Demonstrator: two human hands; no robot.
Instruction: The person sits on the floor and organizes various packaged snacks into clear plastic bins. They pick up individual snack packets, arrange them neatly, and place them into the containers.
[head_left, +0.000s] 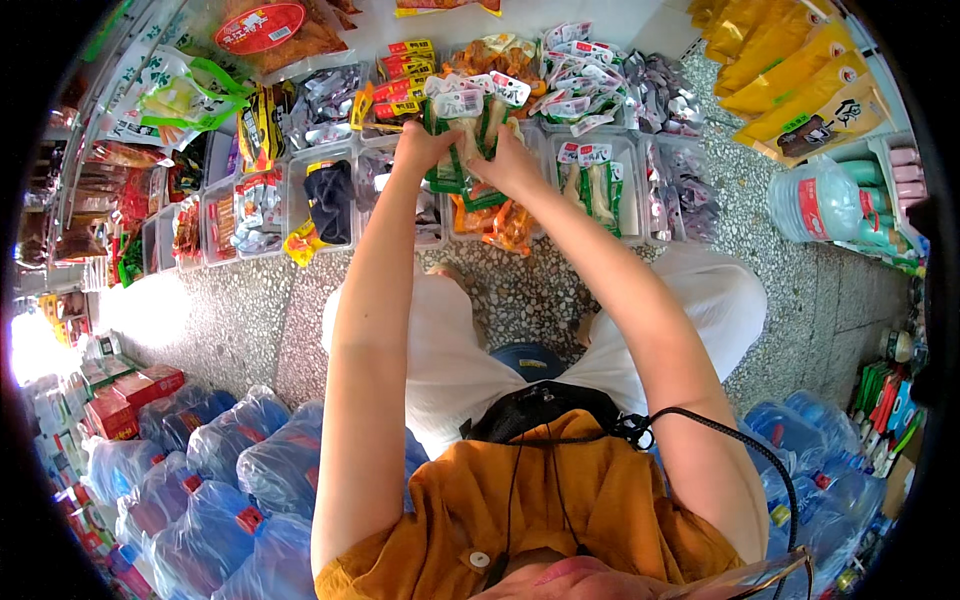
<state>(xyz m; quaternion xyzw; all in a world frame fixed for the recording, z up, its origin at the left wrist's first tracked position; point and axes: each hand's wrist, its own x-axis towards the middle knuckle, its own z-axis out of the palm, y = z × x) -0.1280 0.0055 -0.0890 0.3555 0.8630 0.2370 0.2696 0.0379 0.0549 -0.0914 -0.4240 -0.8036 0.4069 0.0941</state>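
Between my two hands are several green-edged, vacuum-sealed chicken-foot packs (466, 139), bunched above the plastic bins. My left hand (424, 148) grips their left side, thumb across the front. On the right side, my right hand (511, 161) holds the same bunch. Below them a clear bin (495, 217) of orange-brown packs is partly hidden. More green chicken-foot packs (592, 184) stand in the bin to the right. Behind that lies a heap of similar white-topped packs (585, 79). A bin with a dark cloth (330, 201) and yellow packs sits left of my left hand.
Yellow snack bags (814, 112) hang at the upper right, above a large clear water jug (814, 201). Bagged blue water bottles (210, 517) crowd the floor behind me on the left, with more bottles (817, 480) on the right. Red boxes (135, 397) stand at the left.
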